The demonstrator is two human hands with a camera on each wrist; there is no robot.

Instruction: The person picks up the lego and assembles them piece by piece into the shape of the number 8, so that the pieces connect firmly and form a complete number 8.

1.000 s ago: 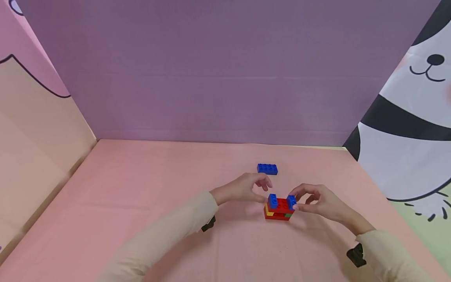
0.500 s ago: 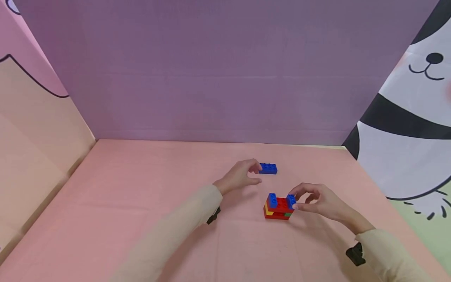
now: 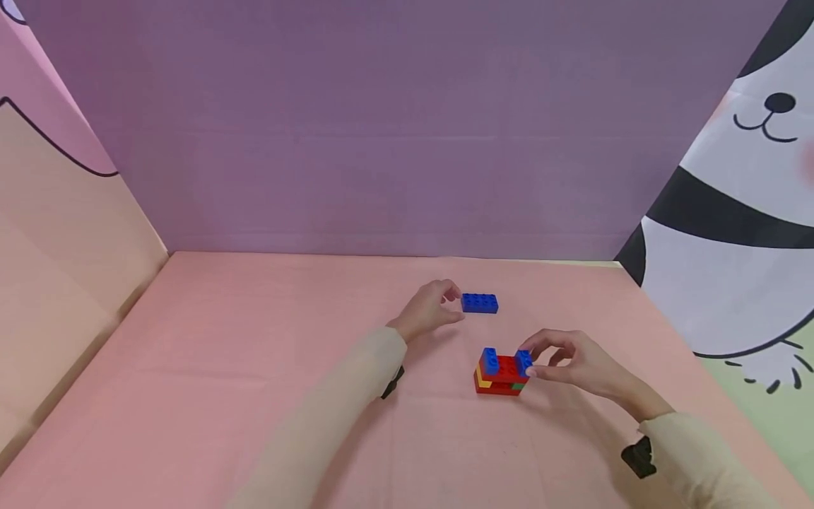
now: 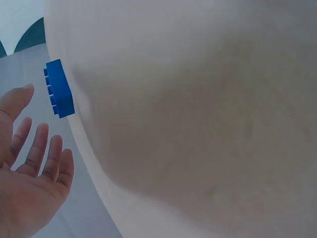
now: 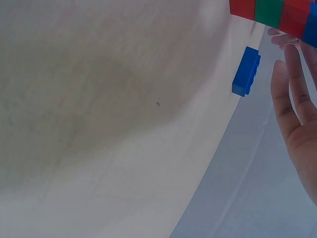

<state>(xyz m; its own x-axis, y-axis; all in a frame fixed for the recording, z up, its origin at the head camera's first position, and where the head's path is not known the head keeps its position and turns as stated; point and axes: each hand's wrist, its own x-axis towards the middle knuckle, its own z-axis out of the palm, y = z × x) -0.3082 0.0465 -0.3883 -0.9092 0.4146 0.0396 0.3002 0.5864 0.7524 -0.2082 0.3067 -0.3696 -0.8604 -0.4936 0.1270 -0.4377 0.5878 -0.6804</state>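
A long blue brick [image 3: 480, 304] lies by itself toward the back of the table, studs up. Beside its left end is my left hand [image 3: 427, 309], thumb and fingers spread apart; the left wrist view shows a gap between this hand and the blue brick [image 4: 59, 89]. Closer to me stands a stack of bricks [image 3: 506, 369]: red at bottom and top, a yellow and a green brick between, and two small blue bricks on top. My right hand [image 3: 575, 360] pinches the right small blue brick [image 3: 523, 361] of the stack between thumb and finger.
A pink cloth covers the table [image 3: 286, 339]. A purple wall [image 3: 394, 141] closes off the back. Side panels stand left and right, the right one printed with a panda [image 3: 731, 233].
My left hand has left the stack's left side and moved back and slightly left to the lone blue brick. My right hand has stayed at the stack.
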